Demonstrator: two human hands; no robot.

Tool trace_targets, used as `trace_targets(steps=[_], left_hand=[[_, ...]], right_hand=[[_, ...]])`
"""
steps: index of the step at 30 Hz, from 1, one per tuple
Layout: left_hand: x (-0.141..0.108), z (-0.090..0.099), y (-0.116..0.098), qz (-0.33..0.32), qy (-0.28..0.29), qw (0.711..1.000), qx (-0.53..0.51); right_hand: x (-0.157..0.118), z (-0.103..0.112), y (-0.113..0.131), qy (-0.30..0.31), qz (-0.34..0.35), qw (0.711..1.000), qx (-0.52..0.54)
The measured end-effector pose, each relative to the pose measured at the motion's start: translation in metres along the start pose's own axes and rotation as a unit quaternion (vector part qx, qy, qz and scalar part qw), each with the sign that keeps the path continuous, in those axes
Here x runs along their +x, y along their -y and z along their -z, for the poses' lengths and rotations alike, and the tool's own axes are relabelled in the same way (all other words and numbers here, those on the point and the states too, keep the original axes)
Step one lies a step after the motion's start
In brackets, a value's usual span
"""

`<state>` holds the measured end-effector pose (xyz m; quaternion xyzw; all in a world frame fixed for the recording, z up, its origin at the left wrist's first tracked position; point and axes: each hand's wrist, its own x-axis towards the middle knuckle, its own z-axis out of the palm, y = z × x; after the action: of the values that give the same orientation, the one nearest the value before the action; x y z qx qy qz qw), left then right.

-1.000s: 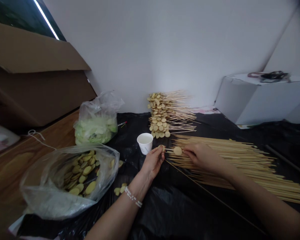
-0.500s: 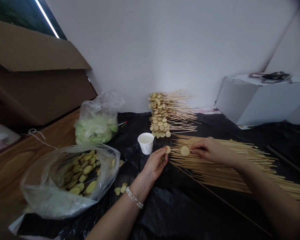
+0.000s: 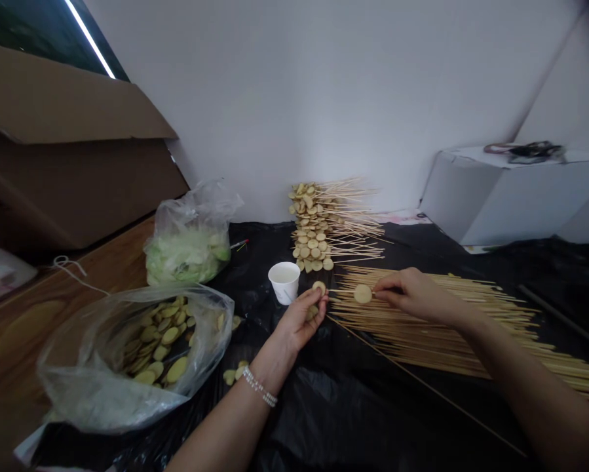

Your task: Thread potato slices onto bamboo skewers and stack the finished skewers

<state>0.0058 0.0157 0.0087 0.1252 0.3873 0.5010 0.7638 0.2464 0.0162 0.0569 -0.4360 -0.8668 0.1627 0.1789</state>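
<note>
My left hand pinches a round potato slice between thumb and fingers, and a second slice shows against its curled fingers. In my right hand a thin wooden skewer is gripped just behind a threaded potato slice. The skewer points left, its tip end at the left hand's slice; whether it pierces that slice I cannot tell. Beneath the right hand lies a wide spread of bare skewers. Beyond the hands, finished skewers of potato slices are piled against the wall.
A white paper cup stands left of the pile. An open plastic bag holds potato slices; behind it, another bag holds pale green vegetable pieces. Loose slices lie by the left forearm. A cardboard box and white box flank the black sheet.
My left hand has drawn slightly left with its slice, and a second slice now shows in its fingers. More skewer is visible between the two slices. My right hand has stayed nearly still.
</note>
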Motion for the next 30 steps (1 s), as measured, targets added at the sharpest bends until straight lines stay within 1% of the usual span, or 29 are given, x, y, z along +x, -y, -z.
trace_targets(steps=[11, 24, 30], left_hand=[[0.001, 0.000, -0.002, 0.005, -0.009, 1.000, -0.006], [0.002, 0.001, -0.002, -0.010, -0.024, 1.000, -0.002], [-0.001, -0.003, -0.001, -0.027, -0.039, 0.999, 0.007]], right_hand=[[0.001, -0.003, 0.003, -0.003, -0.006, 1.000, -0.011], [0.002, -0.007, 0.004, -0.004, -0.005, 1.000, -0.010], [0.002, -0.011, 0.006, -0.012, -0.013, 0.999, -0.028]])
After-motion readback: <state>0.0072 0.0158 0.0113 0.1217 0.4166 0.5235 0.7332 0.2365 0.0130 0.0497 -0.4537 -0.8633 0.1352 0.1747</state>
